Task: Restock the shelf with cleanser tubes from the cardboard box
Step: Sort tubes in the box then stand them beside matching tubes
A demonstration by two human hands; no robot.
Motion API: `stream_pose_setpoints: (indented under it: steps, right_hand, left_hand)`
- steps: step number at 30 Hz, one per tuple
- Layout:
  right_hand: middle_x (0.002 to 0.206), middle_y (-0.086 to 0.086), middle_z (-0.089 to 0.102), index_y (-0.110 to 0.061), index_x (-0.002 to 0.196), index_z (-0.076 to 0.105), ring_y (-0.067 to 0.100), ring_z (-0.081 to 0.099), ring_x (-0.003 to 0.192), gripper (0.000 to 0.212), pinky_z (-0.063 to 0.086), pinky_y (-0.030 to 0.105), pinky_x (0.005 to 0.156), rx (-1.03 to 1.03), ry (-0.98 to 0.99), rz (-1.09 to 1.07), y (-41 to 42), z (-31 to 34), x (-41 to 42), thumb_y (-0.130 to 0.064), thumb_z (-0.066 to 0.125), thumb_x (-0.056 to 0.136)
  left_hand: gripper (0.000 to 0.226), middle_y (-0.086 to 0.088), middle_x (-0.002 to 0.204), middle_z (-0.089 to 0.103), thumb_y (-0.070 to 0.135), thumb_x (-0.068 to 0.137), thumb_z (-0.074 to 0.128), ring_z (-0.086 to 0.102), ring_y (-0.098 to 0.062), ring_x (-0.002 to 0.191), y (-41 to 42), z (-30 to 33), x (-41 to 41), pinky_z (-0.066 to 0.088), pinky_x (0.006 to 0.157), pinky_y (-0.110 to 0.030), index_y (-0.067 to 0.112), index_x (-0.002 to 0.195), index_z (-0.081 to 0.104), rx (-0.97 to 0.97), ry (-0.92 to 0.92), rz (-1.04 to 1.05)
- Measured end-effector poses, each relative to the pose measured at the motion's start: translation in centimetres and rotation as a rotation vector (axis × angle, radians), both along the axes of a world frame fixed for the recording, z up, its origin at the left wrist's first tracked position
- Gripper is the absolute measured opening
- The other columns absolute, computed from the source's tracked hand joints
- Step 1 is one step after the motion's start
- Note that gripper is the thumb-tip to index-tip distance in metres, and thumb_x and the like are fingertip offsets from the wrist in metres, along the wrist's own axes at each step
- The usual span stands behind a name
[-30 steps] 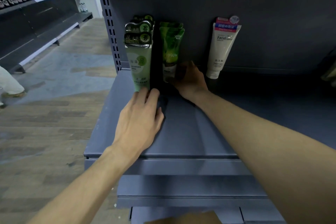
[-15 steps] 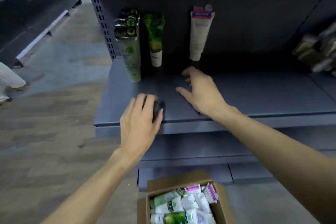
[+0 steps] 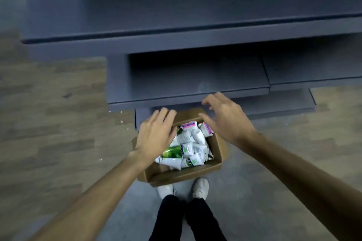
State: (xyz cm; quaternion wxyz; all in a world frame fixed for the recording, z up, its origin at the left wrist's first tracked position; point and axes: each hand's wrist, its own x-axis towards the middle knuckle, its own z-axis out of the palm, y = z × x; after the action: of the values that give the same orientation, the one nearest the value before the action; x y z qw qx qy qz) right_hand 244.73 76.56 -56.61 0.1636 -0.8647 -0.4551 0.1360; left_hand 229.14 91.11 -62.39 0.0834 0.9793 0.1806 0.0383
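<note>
left hand (image 3: 155,136), lower centre: fingers relaxed, holding nothing, over the box's left rim. cardboard box (image 3: 216,148), centre frame, on the floor below the shelf (image 3: 176,43). cleanser tubes (image 3: 191,147) lay jumbled inside, long axes pointing every way. right hand (image 3: 225,119): spread, unladen. risk: a blind grab could snag several, dropping one.

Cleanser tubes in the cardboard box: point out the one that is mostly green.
The bright green tube lying on its side at the left of the brown cardboard box, just below the left hand. Most tubes around it are white; a few at the far end carry pink labels.
</note>
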Motion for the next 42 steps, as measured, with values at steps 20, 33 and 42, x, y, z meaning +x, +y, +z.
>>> stream_pose_setpoints:
  steps: [20, 33, 42]
  right_hand:
    - [0.117, 0.012, 0.066, -0.010, 0.126, 0.054, 0.029, 0.063, 0.108, 0.042, 0.053, 0.040, 0.092, -0.463, 0.566, -0.328, -2.7, -23.2, -5.0, -0.030, 0.066, 0.091]
    - [0.100, 0.003, 0.072, -0.014, 0.104, 0.063, 0.021, 0.066, 0.095, 0.026, 0.056, 0.040, 0.086, -0.398, 0.639, -0.517, -2.7, -27.7, -7.0, -0.026, 0.073, 0.084]
    - [0.080, -0.002, 0.068, -0.016, 0.084, 0.062, 0.016, 0.059, 0.079, 0.020, 0.041, 0.030, 0.079, -0.347, 0.620, -0.492, -1.4, -27.7, -8.0, -0.032, 0.071, 0.087]
  left_hand:
    - [0.049, -0.007, 0.131, 0.049, 0.018, 0.089, 0.060, 0.055, -0.032, 0.116, -3.1, -19.6, -4.5, 0.051, 0.080, -0.043, 0.014, 0.134, 0.040, -0.318, 0.687, 0.097]
    - [0.064, -0.010, 0.132, 0.041, 0.000, 0.077, 0.071, 0.042, -0.031, 0.124, -2.4, -24.8, -4.8, 0.041, 0.106, -0.042, 0.015, 0.133, 0.044, -0.335, 0.626, 0.128]
    - [0.070, 0.003, 0.130, 0.055, 0.002, 0.083, 0.065, 0.061, -0.025, 0.109, -1.6, -24.0, -5.3, 0.049, 0.086, -0.036, 0.035, 0.141, 0.044, -0.335, 0.614, 0.053]
